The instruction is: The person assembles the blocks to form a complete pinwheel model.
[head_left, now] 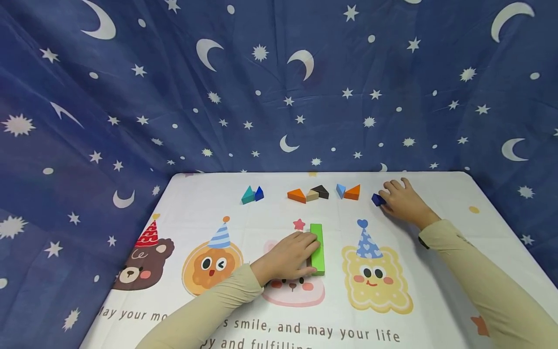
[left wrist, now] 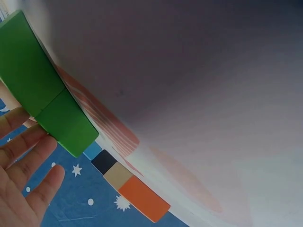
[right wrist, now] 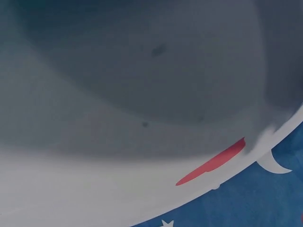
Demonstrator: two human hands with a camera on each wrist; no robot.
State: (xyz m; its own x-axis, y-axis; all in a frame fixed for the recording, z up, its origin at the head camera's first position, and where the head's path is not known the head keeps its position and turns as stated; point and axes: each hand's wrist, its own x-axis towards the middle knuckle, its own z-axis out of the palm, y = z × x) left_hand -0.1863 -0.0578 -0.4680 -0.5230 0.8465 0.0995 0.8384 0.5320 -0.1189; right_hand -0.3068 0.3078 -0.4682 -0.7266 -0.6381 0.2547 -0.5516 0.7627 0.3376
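My left hand [head_left: 291, 257] lies against the left side of a long green bar, made of two green blocks [left wrist: 64, 113] set end to end with a seam between them. Its fingers are fairly straight, the fingertips along the bar's side in the left wrist view. Farther back on the right, my right hand [head_left: 403, 201] pinches a small dark blue block [head_left: 378, 199] between thumb and finger. In the right wrist view only the white cloth and the blue curtain show; hand and block are out of sight there.
Along the back of the table stand a teal triangle [head_left: 248, 195], a blue one [head_left: 259, 194], an orange wedge [head_left: 297, 196], a beige block [head_left: 312, 195], a black block [head_left: 321, 191], a light blue piece [head_left: 340, 190] and another orange triangle [head_left: 352, 192]. A starry curtain [head_left: 244, 106] hangs behind.
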